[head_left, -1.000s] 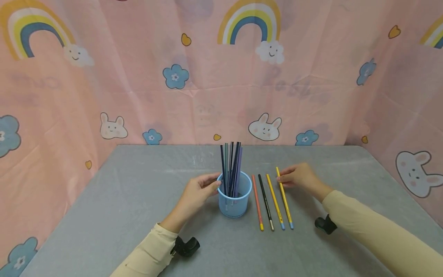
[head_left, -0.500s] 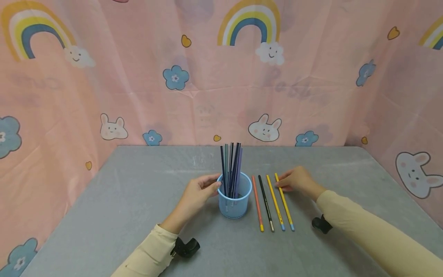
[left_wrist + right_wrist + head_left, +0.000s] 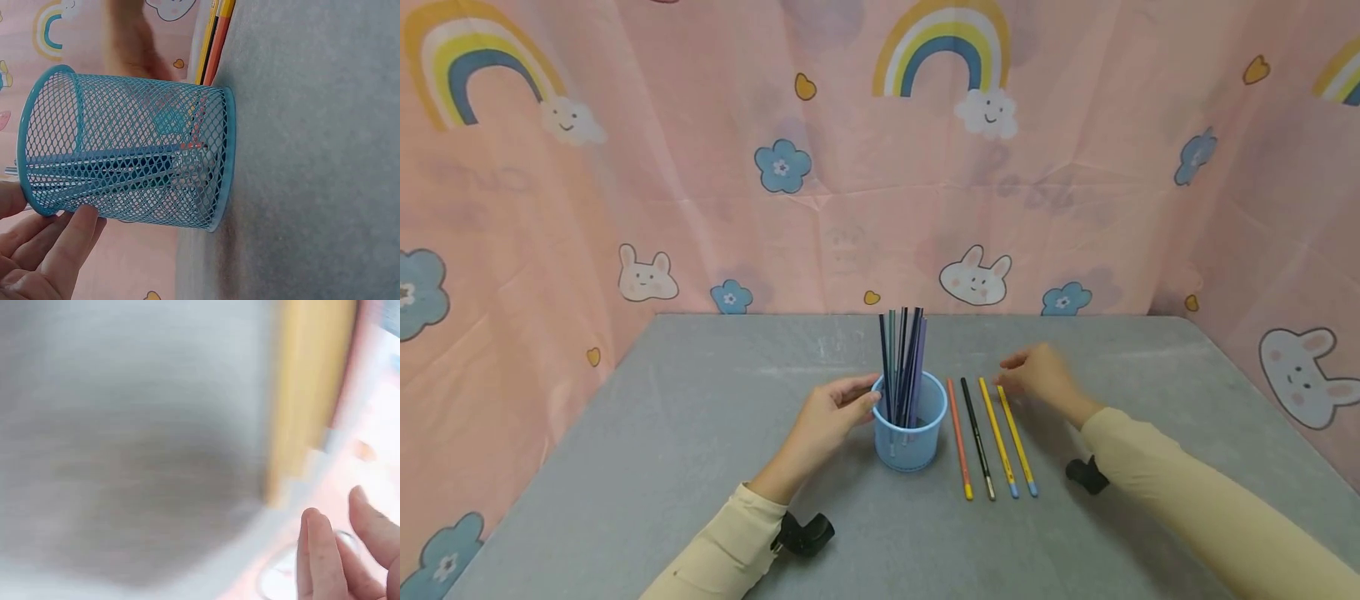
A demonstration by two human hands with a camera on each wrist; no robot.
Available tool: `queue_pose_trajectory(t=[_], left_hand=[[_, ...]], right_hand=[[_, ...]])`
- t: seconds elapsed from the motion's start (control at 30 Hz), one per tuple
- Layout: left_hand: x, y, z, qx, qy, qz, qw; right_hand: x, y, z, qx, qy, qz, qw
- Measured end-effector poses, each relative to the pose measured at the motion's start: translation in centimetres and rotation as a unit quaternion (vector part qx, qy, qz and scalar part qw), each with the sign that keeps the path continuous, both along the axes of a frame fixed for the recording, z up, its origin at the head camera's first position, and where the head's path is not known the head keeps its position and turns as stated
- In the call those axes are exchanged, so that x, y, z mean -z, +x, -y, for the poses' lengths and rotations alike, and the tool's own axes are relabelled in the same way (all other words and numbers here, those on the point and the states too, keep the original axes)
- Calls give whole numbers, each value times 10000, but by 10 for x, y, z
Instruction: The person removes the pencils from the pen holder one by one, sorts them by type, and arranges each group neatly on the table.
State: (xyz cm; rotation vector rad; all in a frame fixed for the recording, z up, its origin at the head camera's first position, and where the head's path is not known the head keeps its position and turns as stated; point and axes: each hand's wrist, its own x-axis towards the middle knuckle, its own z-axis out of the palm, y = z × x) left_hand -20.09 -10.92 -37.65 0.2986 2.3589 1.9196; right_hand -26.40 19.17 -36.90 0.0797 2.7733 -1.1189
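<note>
A light blue mesh pencil cup (image 3: 906,450) stands upright on the table with several dark blue, teal and purple pencils (image 3: 910,358) leaning in it. My left hand (image 3: 820,429) holds its rim from the left, thumb at the edge and fingers (image 3: 72,240) along the mesh wall. To its right lie an orange-red pencil (image 3: 958,437), a black pencil (image 3: 977,437) and two yellow pencils (image 3: 998,437), side by side. Just past the far end of the rightmost yellow pencil (image 3: 1018,446) is my right hand (image 3: 1047,382), fingers extended and holding nothing. Yellow shafts are blurred in the right wrist view.
All of it is on a grey table (image 3: 715,467) whose far edge meets a pink patterned curtain (image 3: 865,200). Black wrist cameras (image 3: 805,535) hang under both beige sleeves (image 3: 1210,508).
My right hand has let go of the rightmost yellow pencil, whose far end has come nearer, level with the row. The hand has lifted slightly away. My left hand keeps its place on the cup.
</note>
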Motion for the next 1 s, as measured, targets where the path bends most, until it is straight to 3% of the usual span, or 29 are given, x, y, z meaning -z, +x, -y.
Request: queue_pose_trajectory(t=[0.13,0.33,0.53,0.73,1.0], left_hand=[[0,0,0,20,-17,-4,10000],[0,-1,0,0,23,26,10000],[2,-1,1,11,-13,-10,10000],[3,-1,1,29,-36,-36,10000],[2,-1,0,25,14,-58,10000]], right_hand=[[-22,5,8,-177,-753,-257,9967],[-44,15,27,-445,-1676,-146,9847],[-47,19,46,-600,-2050,-7,9769],[-46,19,58,-750,-2094,-96,9749],[-42,17,70,-694,-2390,-145,9684]])
